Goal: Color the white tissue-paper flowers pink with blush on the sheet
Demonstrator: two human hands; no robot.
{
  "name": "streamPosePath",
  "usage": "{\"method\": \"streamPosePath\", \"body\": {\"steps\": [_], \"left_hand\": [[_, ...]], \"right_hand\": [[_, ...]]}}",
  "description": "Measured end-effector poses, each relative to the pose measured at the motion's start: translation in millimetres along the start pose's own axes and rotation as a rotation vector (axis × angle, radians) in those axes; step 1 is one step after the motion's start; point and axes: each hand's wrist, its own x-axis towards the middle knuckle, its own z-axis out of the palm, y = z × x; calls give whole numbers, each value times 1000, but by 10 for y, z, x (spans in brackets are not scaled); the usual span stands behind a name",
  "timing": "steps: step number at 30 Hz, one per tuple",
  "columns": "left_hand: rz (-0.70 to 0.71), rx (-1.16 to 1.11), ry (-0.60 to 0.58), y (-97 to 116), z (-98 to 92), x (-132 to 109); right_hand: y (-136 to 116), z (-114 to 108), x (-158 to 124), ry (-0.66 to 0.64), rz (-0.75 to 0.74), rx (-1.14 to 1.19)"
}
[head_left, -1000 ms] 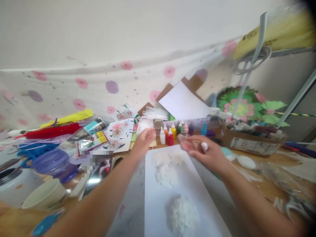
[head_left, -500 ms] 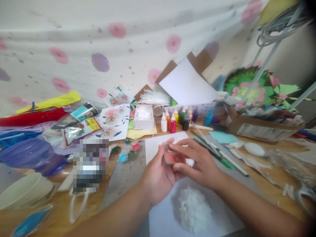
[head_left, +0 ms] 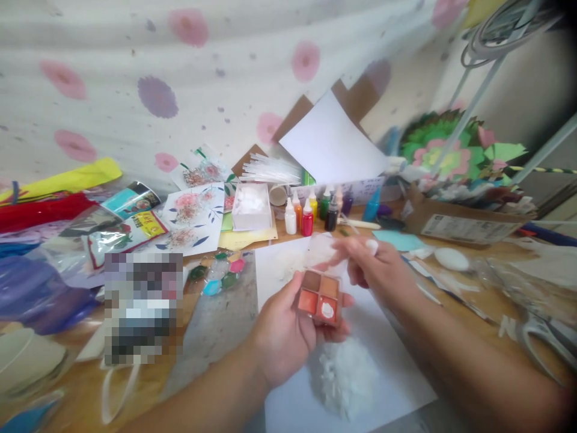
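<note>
My left hand (head_left: 283, 334) is closed round a small square colour palette (head_left: 321, 296) with orange, brown and red pans, held above a white sheet (head_left: 383, 355). Its clear lid (head_left: 321, 249) is lifted up and pinched in my right hand (head_left: 378, 270), which also keeps a small white sponge tip (head_left: 371, 246) between its fingers. Two white fluffy cotton patches lie on the sheet, one (head_left: 347, 379) just below the palette and one (head_left: 286, 264) beyond it.
A row of small paint bottles (head_left: 311, 216) stands behind the sheet beside a white box (head_left: 250, 206). Flower cards (head_left: 192, 216), a round paint tray (head_left: 219, 273), a cardboard box (head_left: 464, 225), scissors (head_left: 541, 334) and plastic bags crowd the wooden table.
My hands met over the sheet, the left one taking the palette. My right hand has since lifted the clear lid open, baring the colour pans.
</note>
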Motion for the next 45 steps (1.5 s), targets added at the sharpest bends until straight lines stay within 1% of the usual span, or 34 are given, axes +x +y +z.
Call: {"method": "streamPosePath", "body": {"steps": [2,3,6,8,10,13,14,16,18,20,22,23,25,28,30,32,34,38,41,43,45], "left_hand": [[-7,-1,-20,5,-18,2],[-3,-1,-23,13,-28,5],[50,10,-19,71,-67,16],[115,34,-13,143,-96,20],[204,84,-16,243,-132,21],[368,196,-26,420,-204,22],[417,228,-24,477,-234,20],[455,292,-12,571,-297,9],[393,361,-10,627,-364,-18],[292,427,-14,645,-426,-60],[235,472,-22,635,-479,-101],[228,488,-23,623,-500,-116],[245,500,-24,595,-532,-125],[246,497,-45,553,-567,-104],[222,495,-63,532,-582,-90],[207,489,-66,518,-586,-91],[213,470,-62,510,-576,-102],[241,452,-4,501,-527,-124],[253,464,29,489,-507,-119],[260,495,18,472,-507,-109],[262,538,-2,454,-508,-101]], "right_hand": [[42,-82,45,53,34,51],[56,-129,63,93,26,72],[62,-268,73,250,-74,94],[47,-317,37,277,-133,108],[30,-307,-20,213,-173,144],[-3,-208,-92,59,-230,193],[-21,-168,-102,27,-231,188],[-67,-96,-100,5,-185,130],[-118,-36,-78,12,-122,69],[-159,27,-52,-8,-102,110],[-183,99,-34,-95,-111,213],[-189,136,-29,-146,-116,244],[-188,202,-29,-216,-134,222],[-160,265,-43,-187,-202,100],[-129,290,-56,-177,-245,27],[-92,316,-66,-205,-265,-22],[-56,344,-68,-241,-251,-54],[-21,378,-48,-266,-190,-59],[-50,377,-41,-203,-198,-19],[-84,377,-51,-147,-217,17],[-110,384,-67,-140,-240,50]]}}
